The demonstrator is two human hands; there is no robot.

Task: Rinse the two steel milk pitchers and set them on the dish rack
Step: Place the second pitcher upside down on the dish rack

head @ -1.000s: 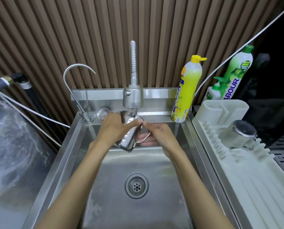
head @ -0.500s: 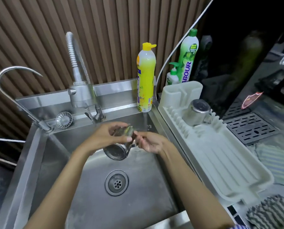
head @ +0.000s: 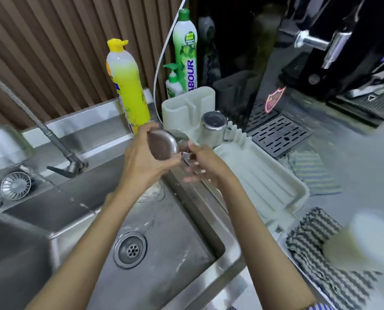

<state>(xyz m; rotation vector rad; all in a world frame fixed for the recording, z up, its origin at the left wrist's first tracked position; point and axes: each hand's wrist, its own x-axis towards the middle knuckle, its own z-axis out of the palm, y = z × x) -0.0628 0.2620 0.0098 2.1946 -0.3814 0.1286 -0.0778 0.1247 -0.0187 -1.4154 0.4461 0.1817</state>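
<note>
Pitcher point(head: 163, 145) at rack point(head: 264, 182) edge: left hand point(head: 141, 164) grips body, right hand point(head: 205, 163) pinches handle; lower mouth-down beside second pitcher point(head: 213, 128).

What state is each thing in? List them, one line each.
Held pitcher: tipped, base toward camera, above the sink's edge.
Left hand: grips its body.
Right hand: pinches its handle.
Racked pitcher: upside down on dish rack.
Yellow bottle: upright, capped.
Sink: wet.
</note>
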